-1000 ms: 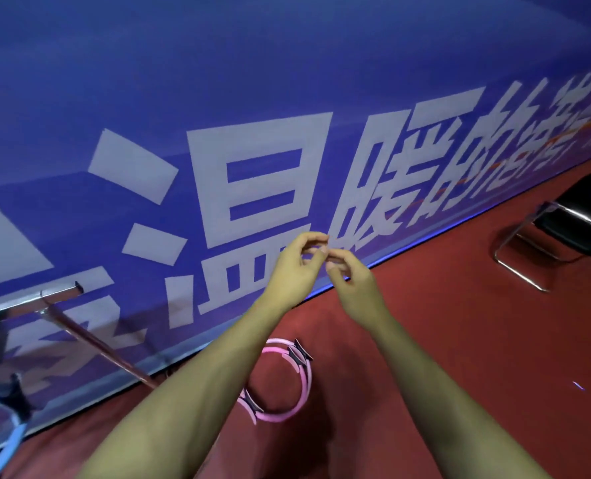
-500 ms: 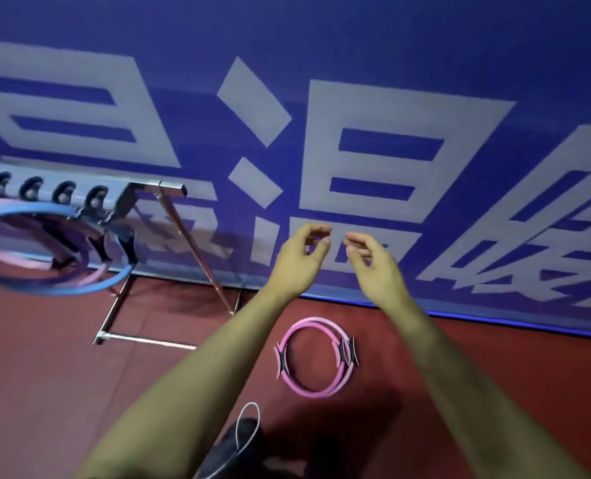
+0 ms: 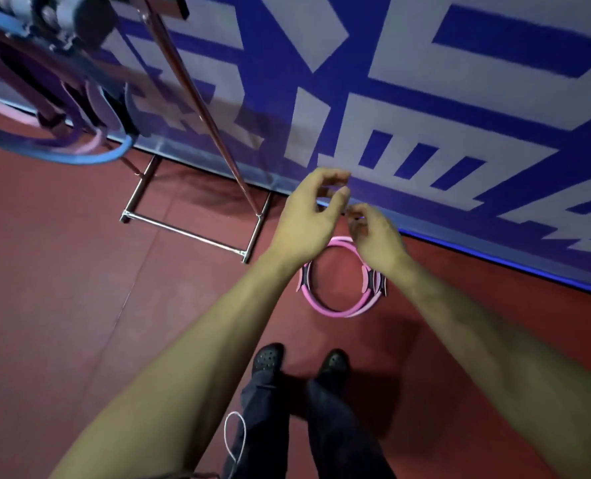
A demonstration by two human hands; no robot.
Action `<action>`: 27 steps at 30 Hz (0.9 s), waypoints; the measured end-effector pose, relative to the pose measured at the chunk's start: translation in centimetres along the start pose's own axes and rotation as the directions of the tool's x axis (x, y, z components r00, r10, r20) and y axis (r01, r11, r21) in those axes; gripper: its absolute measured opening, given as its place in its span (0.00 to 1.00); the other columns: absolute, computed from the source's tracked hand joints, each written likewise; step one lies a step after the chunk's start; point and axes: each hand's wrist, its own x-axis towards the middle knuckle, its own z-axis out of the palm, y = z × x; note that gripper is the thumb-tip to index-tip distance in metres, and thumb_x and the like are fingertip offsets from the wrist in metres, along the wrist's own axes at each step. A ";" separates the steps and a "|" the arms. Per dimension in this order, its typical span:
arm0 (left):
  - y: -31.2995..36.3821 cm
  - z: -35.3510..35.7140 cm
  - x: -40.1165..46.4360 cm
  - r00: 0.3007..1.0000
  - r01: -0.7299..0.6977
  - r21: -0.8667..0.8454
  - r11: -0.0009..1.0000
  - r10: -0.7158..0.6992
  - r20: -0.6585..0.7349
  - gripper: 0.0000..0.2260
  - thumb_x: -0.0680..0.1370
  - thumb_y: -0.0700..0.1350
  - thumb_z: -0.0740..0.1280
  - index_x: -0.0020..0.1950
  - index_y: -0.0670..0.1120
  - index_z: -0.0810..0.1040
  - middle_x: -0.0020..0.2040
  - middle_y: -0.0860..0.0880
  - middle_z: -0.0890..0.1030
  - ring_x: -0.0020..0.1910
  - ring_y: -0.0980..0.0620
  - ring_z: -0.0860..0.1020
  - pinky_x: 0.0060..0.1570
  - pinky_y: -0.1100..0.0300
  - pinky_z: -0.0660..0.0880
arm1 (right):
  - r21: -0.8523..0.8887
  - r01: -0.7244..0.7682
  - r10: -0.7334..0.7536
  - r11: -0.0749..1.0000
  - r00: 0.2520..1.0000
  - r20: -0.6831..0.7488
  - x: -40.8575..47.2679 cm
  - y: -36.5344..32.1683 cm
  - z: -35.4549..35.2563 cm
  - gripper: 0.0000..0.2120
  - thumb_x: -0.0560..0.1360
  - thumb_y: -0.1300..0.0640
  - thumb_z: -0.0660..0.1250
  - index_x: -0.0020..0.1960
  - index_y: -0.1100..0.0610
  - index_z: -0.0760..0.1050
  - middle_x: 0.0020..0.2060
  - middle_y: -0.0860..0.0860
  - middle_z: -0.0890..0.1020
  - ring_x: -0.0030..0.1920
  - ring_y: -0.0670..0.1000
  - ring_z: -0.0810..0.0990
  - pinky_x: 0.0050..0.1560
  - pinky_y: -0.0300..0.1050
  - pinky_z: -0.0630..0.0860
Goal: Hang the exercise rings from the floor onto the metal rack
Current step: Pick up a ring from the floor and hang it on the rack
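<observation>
Here, pink exercise rings (image 3: 335, 307) flat on the red floor (image 3: 80, 305), stacked one on another, close to the floor's far edge where the blue banner wall (image 3: 460, 98) rises; black padded grips visible on the left and right sides of the stack. Upper arc of the rings partly covered by the right hand (image 3: 377, 236). Exact count of rings in the stack not discernible.

Left hand (image 3: 309, 219) raised above the rings, not touching them, fingers curled loosely with thumb and forefinger nearly meeting, nothing gripped. Right hand just beside it, fingers bent inward toward the left thumb, likewise empty of any ring; whether the fingertips of the two hands touch cannot be told.

Metal rack (image 3: 190, 233) to the left of the rings, its rectangular foot on the floor near the far edge, a slanted tube (image 3: 197, 105) climbing to the upper left. Blue ring (image 3: 90, 160) hung at the rack's top left, with purple and pink rings (image 3: 90, 143) nested inside it, all blurred.

Below the rings, toward the near edge of the floor, two black perforated shoes (image 3: 268, 357) and dark trouser legs (image 3: 339, 426); a thin white cord loop (image 3: 235, 437) beside the left leg.
</observation>
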 end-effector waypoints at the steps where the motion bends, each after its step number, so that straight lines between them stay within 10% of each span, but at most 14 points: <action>1: -1.3 0.3 0.5 1.000 -0.008 -0.011 1.000 0.008 -0.001 0.10 0.81 0.44 0.66 0.62 0.48 0.78 0.58 0.55 0.82 0.58 0.58 0.79 0.60 0.60 0.75 | 0.004 -0.005 0.005 1.000 1.000 0.000 0.8 1.3 1.8 0.11 0.80 0.62 0.63 0.61 0.60 0.77 0.54 0.54 0.82 0.51 0.50 0.82 0.54 0.37 0.74; 4: -6.4 1.2 1.7 1.000 0.023 -0.047 0.999 -0.024 -0.007 0.10 0.81 0.43 0.66 0.62 0.47 0.79 0.57 0.55 0.82 0.56 0.62 0.79 0.54 0.68 0.74 | 0.027 0.007 -0.005 1.000 0.999 -0.053 3.4 6.0 7.3 0.11 0.79 0.59 0.63 0.60 0.58 0.77 0.53 0.53 0.83 0.51 0.52 0.83 0.56 0.53 0.79; 15: -29.5 4.2 0.7 0.994 0.111 -0.144 0.983 -0.107 0.033 0.08 0.81 0.40 0.66 0.59 0.47 0.79 0.57 0.57 0.82 0.52 0.62 0.79 0.46 0.74 0.72 | -0.113 -0.261 0.267 0.959 0.963 0.042 10.1 23.9 29.3 0.12 0.79 0.48 0.61 0.56 0.50 0.78 0.53 0.50 0.83 0.55 0.54 0.80 0.52 0.45 0.72; 27: -44.7 6.4 3.2 0.996 0.090 -0.190 0.978 -0.086 0.026 0.07 0.80 0.41 0.67 0.58 0.49 0.79 0.53 0.55 0.83 0.48 0.58 0.80 0.51 0.50 0.81 | -0.130 -0.528 0.539 0.839 0.838 0.080 9.8 38.7 48.1 0.16 0.78 0.46 0.65 0.60 0.56 0.74 0.57 0.59 0.80 0.60 0.62 0.78 0.59 0.54 0.74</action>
